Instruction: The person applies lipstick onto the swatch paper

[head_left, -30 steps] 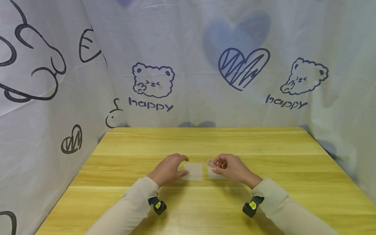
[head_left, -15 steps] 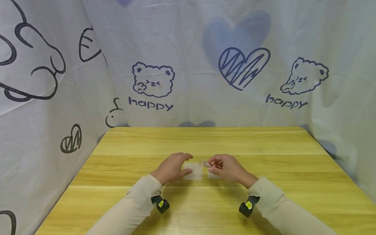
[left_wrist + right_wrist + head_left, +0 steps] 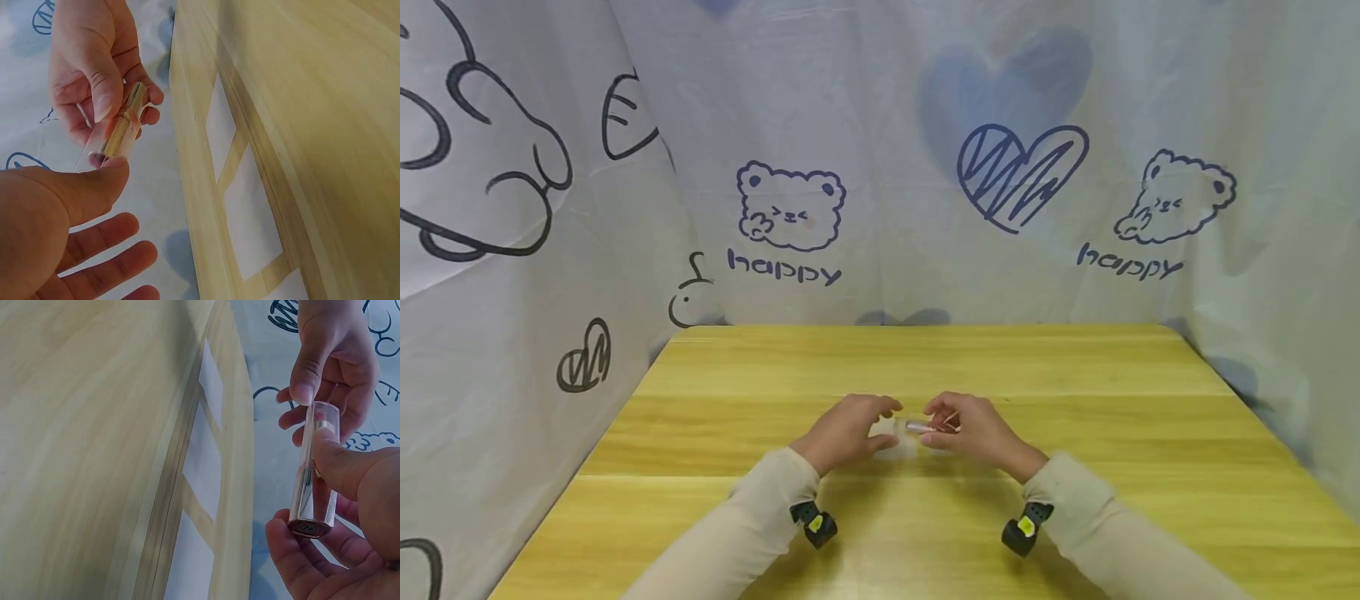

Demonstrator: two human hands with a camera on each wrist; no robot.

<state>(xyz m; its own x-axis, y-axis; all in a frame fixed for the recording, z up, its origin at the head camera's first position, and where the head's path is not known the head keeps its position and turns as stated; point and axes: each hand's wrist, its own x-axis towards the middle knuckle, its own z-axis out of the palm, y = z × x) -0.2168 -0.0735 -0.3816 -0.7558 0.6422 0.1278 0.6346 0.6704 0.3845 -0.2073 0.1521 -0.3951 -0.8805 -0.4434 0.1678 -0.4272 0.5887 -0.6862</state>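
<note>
A lipstick tube (image 3: 917,427) with a clear cap (image 3: 327,412) is held above the table, between the two hands. My right hand (image 3: 981,435) pinches it, thumb on one side and fingertips behind; its dark base (image 3: 310,529) faces the right wrist camera. On the cap's side, my left hand (image 3: 848,431) is spread, its thumb and fingers apart around the cap end. The left thumb (image 3: 100,187) overlaps the clear end in the left wrist view. In the right wrist view, the left thumb tip is right at the cap's rim.
Several white paper cards, one of them in the middle (image 3: 203,459), lie in a row on the wooden table (image 3: 880,533) below the hands. A white curtain (image 3: 880,167) with drawn bears and hearts hangs behind and beside the table. Each wrist wears a small black camera (image 3: 815,525).
The right hand has moved left with the lipstick tube, while the left hand has shifted slightly right. The cap end now lies between the left thumb and fingers.
</note>
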